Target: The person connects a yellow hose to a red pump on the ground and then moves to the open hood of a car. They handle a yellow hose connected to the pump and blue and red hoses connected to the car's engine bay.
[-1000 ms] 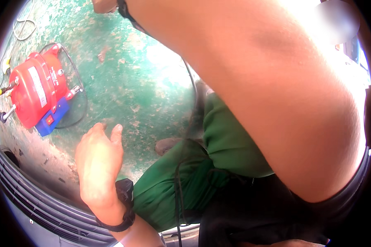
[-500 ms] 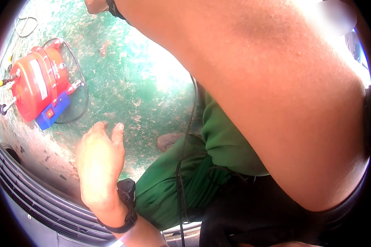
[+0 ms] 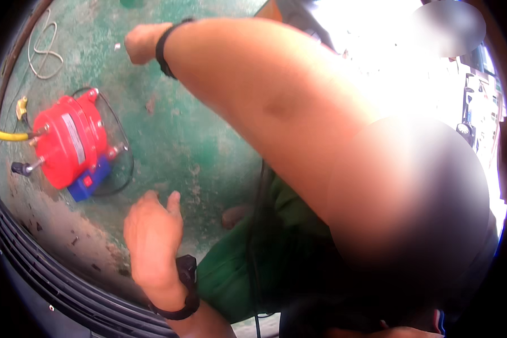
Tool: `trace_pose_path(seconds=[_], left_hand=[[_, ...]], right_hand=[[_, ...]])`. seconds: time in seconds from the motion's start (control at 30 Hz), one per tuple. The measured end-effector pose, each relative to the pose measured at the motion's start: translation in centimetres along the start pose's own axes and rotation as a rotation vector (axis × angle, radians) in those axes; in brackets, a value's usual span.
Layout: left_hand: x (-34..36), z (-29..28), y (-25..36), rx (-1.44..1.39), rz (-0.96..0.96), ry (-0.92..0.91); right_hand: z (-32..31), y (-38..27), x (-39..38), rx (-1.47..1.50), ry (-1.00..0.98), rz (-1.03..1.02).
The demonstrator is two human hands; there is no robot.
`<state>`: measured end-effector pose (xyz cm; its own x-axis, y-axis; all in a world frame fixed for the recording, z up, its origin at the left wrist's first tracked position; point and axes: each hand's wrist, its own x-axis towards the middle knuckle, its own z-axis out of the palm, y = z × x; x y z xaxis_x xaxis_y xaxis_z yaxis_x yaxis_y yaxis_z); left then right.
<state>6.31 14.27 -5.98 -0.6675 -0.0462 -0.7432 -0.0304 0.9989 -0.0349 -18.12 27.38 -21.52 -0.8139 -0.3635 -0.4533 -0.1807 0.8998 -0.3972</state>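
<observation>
My left hand point(image 3: 155, 234) is low on the left, above the green floor, with its thumb raised apart from the bent fingers. Nothing shows in it. A black strap with a small black device point(image 3: 187, 270) circles that wrist. Nearest to it stands a red rounded metal machine point(image 3: 56, 138) with a blue box point(image 3: 90, 179), a red switch and a yellow hose point(image 3: 8, 135). My right arm crosses the upper middle from the right. At its far end my right hand point(image 3: 142, 44) is curled like a fist, a black strap at the wrist. I see no object in it.
A black slatted grille point(image 3: 39, 273) curves along the lower left. Behind the red machine a pale cable point(image 3: 53, 53) lies looped on the green floor point(image 3: 180, 141). A black cable point(image 3: 252, 242) hangs over my green trousers point(image 3: 225, 276). The upper right is glaringly bright.
The view has shifted, so machine, grille and left hand appear lower and further right. My right hand, earlier cut off by the top edge, now shows whole, and its forearm lies lower.
</observation>
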Motion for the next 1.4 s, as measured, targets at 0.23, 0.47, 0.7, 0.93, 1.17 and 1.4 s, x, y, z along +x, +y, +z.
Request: trace_pose_path(seconds=[0.23, 0.47, 0.7, 0.93, 1.17, 1.4], left_hand=[[0.7, -2.2, 0.8, -0.007, -0.025, -0.046], [0.9, -2.9, 0.4, -0.015, -0.065, -0.05], [1.0, -2.7, -0.8, -0.073, 0.026, -0.041], [3.5, 1.6, -2.0, -0.099, 0.111, 0.171], [2.4, 0.3, -2.4, -0.165, -0.015, -0.181], [3.8, -0.2, -0.7, -0.113, -0.008, -0.115]], right_hand=[[0.4, 1.7, 0.5, -0.008, 0.04, -0.039], [0.2, 0.9, 0.6, -0.042, 0.038, -0.039], [0.4, 0.2, 1.5, -0.137, -0.001, -0.043], [2.1, 1.1, 3.7, -0.256, 0.082, -0.158], [3.4, -1.8, 3.7, -0.155, 0.124, -0.262], [0.9, -0.7, 3.3, -0.066, 0.218, -0.34]])
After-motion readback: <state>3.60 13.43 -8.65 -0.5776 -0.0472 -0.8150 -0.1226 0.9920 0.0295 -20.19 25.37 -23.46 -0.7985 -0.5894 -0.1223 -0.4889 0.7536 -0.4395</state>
